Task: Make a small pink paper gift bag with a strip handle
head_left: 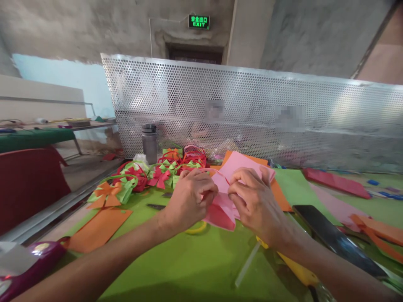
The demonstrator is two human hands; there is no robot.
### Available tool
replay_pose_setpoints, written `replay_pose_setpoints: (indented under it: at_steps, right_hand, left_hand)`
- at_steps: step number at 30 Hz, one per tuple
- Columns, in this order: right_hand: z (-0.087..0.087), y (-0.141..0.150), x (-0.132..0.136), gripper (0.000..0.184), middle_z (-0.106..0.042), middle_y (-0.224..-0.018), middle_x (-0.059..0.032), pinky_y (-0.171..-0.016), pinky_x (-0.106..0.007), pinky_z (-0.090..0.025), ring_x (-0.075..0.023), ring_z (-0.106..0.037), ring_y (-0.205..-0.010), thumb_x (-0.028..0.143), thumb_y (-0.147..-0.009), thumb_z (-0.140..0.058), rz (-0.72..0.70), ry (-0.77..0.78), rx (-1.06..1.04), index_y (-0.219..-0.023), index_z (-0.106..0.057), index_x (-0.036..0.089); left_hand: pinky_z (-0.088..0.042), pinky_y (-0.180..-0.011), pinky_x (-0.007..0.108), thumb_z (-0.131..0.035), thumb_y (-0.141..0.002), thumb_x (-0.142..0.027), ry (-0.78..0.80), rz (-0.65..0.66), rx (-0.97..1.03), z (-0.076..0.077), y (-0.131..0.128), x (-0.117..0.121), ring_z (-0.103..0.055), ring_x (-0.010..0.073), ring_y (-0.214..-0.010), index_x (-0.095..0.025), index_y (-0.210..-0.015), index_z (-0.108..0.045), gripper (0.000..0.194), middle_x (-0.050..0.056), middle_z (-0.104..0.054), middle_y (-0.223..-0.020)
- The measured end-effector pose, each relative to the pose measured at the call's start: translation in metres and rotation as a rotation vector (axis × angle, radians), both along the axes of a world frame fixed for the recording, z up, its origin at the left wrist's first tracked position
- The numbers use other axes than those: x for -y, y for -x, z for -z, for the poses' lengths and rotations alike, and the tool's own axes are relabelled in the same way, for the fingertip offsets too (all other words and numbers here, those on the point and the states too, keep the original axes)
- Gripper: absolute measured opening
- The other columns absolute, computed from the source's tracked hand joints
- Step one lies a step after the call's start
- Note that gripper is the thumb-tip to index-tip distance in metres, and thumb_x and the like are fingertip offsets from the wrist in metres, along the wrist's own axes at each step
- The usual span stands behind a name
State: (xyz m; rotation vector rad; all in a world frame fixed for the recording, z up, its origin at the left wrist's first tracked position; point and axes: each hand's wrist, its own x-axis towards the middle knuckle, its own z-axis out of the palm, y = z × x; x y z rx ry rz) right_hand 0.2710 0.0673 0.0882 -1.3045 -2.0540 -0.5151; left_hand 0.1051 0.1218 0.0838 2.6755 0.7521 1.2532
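Both hands are closed on a pink felt piece (224, 218), folded like a small bag, held above the table in the middle of the head view. My left hand (190, 199) pinches its left side with bent fingers. Thumb and fingers of my right hand (252, 199) are pressed together at its right side. A narrow pink strip (214, 170) arches between the two hands. The fingertips partly hide where the felt is gripped. Scissors (155, 206) with a yellow handle lie partly under my left hand. Beneath my right forearm is a yellow glue gun (297, 268) with a clear glue stick (247, 266).
Finished-looking felt bags with bows (160, 176) are heaped at the back left, near a grey bottle (149, 144). A black phone (333, 239) and green felt sheets (302, 188) lie right. Orange felt (99, 228) lies left. A perforated metal panel (252, 113) stands behind the table.
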Motion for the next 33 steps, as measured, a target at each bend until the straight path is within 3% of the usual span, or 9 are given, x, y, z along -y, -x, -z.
replay_pose_setpoints:
  at_steps: [10,16,19,25,33]
  right_hand:
    - [-0.01,-0.011,0.0,0.022,-0.055,-0.079,-0.0032,-0.09,-0.048,-0.021,-0.0187,-0.052,-0.084,0.008,-0.079,-0.046,0.058,0.006,0.015,-0.061,-0.056,0.016]
    - [-0.005,-0.008,-0.001,0.015,-0.06,-0.084,-0.0031,-0.093,-0.051,-0.017,-0.023,-0.052,-0.094,0.012,-0.08,-0.05,0.107,-0.071,0.077,-0.071,-0.059,0.019]
    - [0.001,0.0,0.001,0.015,-0.061,-0.084,-0.0021,-0.094,-0.051,-0.018,-0.0233,-0.051,-0.097,0.014,-0.082,-0.05,0.058,-0.062,0.104,-0.071,-0.059,0.02]
    - [0.005,0.002,0.001,0.026,-0.059,-0.072,0.0002,-0.094,-0.052,-0.015,-0.0187,-0.051,-0.085,0.016,-0.087,-0.046,-0.038,-0.009,-0.002,-0.063,-0.056,0.019]
    - [0.004,0.002,0.001,0.024,-0.059,-0.073,0.0009,-0.096,-0.051,-0.011,-0.0183,-0.052,-0.086,0.016,-0.085,-0.047,-0.044,-0.048,-0.025,-0.063,-0.058,0.018]
  left_hand:
    - [-0.036,-0.074,0.032,-0.053,-0.075,-0.006,-0.049,-0.009,0.011,-0.002,0.008,-0.015,-0.051,0.0144,-0.071,-0.016,-0.063,-0.058,0.016,0.0,-0.061,-0.067]
    - [-0.034,-0.07,0.032,-0.05,-0.075,-0.006,-0.081,-0.001,-0.033,0.003,0.002,-0.006,-0.049,0.0149,-0.069,-0.015,-0.062,-0.056,0.017,0.001,-0.059,-0.066]
    - [-0.033,-0.068,0.032,-0.05,-0.075,-0.006,-0.089,0.023,-0.044,0.007,-0.003,0.003,-0.049,0.0155,-0.07,-0.015,-0.064,-0.057,0.015,0.001,-0.06,-0.068]
    - [-0.035,-0.069,0.032,-0.055,-0.071,-0.005,-0.014,0.042,0.096,0.011,-0.007,0.003,-0.051,0.0149,-0.069,-0.016,-0.065,-0.058,0.013,0.0,-0.06,-0.066]
    - [-0.038,-0.07,0.031,-0.056,-0.072,-0.007,0.049,0.091,0.168,0.012,-0.006,0.0,-0.051,0.0138,-0.066,-0.017,-0.062,-0.059,0.015,-0.001,-0.058,-0.064]
